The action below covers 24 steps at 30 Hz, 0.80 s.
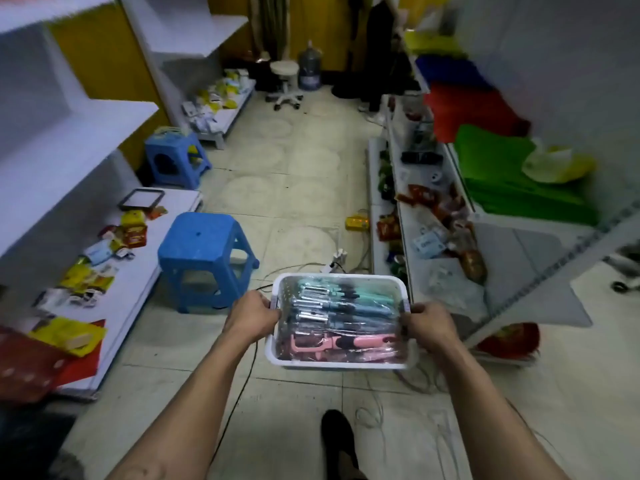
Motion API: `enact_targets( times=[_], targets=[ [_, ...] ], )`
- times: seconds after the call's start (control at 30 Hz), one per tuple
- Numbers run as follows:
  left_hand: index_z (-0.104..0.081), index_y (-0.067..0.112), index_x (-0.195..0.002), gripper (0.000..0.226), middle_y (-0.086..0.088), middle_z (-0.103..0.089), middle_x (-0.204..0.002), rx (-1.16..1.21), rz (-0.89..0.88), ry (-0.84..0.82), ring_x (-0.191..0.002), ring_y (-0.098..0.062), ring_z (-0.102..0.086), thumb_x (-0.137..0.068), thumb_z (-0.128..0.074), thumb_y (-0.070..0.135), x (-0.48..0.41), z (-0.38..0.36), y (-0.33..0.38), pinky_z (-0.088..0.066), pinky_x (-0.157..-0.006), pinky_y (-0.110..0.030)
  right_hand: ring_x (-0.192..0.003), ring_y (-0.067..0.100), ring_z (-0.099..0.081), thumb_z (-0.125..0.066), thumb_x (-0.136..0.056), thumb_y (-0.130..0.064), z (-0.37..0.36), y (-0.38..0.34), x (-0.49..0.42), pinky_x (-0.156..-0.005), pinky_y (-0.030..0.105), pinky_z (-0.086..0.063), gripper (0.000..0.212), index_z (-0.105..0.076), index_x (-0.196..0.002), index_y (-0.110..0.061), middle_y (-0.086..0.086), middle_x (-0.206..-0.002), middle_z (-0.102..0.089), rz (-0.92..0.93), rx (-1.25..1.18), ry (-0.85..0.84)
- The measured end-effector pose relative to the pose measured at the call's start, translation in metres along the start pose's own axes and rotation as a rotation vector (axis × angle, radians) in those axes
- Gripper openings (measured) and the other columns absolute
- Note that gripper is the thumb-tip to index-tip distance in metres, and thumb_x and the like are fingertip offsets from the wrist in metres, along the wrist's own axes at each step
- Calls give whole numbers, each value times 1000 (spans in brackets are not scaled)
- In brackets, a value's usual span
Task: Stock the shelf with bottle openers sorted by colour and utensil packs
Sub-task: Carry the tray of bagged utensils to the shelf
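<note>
Right now a person is holding a white basket [341, 362] out in front, above the tiled floor [304, 174]. The left hand [252, 315] is gripping the basket's left rim, its fingers [270, 306] curling over the edge. The right hand [429, 320] is gripping the right rim, fingers likewise curling over it.

Bottle openers [346, 313] are lying inside the basket, wrapped in clear plastic and lying in bands of colour. Teal ones [363, 291] are sitting at the far end, blue ones in the middle, and pink ones [360, 341] are lying nearest the person.

A blue stool [206, 258] is standing on the floor just left of the basket, and a second blue stool [176, 159] is standing farther back by the left wall. A low white shelf [149, 258] on the left is carrying scattered yellow and red packets. On the right, another shelf [433, 271] is holding loose snack packets, with green cloth [502, 168] and red cloth [467, 109] lying on the level above. A dark shoe [337, 441] is showing below the basket.
</note>
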<state>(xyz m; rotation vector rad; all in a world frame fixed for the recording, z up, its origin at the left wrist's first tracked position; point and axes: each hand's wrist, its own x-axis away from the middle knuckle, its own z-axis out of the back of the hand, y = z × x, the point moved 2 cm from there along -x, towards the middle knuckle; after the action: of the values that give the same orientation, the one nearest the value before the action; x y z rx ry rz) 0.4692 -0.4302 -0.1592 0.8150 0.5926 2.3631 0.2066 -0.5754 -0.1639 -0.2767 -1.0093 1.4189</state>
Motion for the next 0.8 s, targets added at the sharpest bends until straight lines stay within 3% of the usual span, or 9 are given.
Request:
enact_targets(
  times=[0.03, 0.13, 0.3, 0.47, 0.6, 0.8],
  targets=[
    [-71, 7, -77, 19, -10, -72, -74, 1, 19, 16, -75, -25, -70, -83, -67, 24, -10, 3, 6, -57, -72, -38, -54, 16, -64, -64, -78, -9, -2, -10, -21, -55, 26, -52, 13, -72, -67, -9, 3, -57, -68, 24, 24, -29],
    [-71, 5, -79, 19, -10, -72, -74, 17, 92, 76, -73, -24, -70, -83, -69, 23, -36, 18, 21, -57, -70, -36, -64, 25, -70, -65, -77, -13, -10, -45, -72, -64, 43, -57, 10, -74, -74, -9, 5, -64, -71, 68, 22, -106],
    [-67, 3, -71, 28, -11, -71, -71, 81, 182, 204, -61, -21, -62, -84, -68, 28, -71, 51, 32, -41, -54, -25, -66, 22, -68, -64, -83, -8, -30, -116, -127, -64, 33, -54, 11, -71, -77, -13, 8, -70, -71, 167, 83, -198],
    [-68, 0, -75, 27, -10, -71, -69, 129, 267, 279, -69, -25, -68, -81, -71, 26, -104, 87, 24, -55, -64, -35, -65, 26, -69, -67, -79, -11, -69, -172, -172, -63, 37, -55, 12, -72, -68, -7, 8, -62, -71, 222, 131, -285],
    [-67, 0, -76, 26, -10, -71, -74, 145, 311, 327, -72, -25, -68, -83, -70, 26, -137, 119, 9, -54, -67, -33, -65, 30, -69, -67, -76, -7, -110, -220, -197, -63, 43, -55, 14, -69, -62, -4, 11, -61, -70, 274, 151, -343],
    [-69, 3, -76, 25, -10, -72, -71, 252, 342, 348, -70, -25, -70, -83, -70, 27, -213, 169, -30, -56, -67, -36, -55, 22, -65, -64, -76, -2, -185, -302, -234, -61, 39, -55, 14, -69, -63, -6, 10, -60, -70, 328, 187, -355]
  ],
)
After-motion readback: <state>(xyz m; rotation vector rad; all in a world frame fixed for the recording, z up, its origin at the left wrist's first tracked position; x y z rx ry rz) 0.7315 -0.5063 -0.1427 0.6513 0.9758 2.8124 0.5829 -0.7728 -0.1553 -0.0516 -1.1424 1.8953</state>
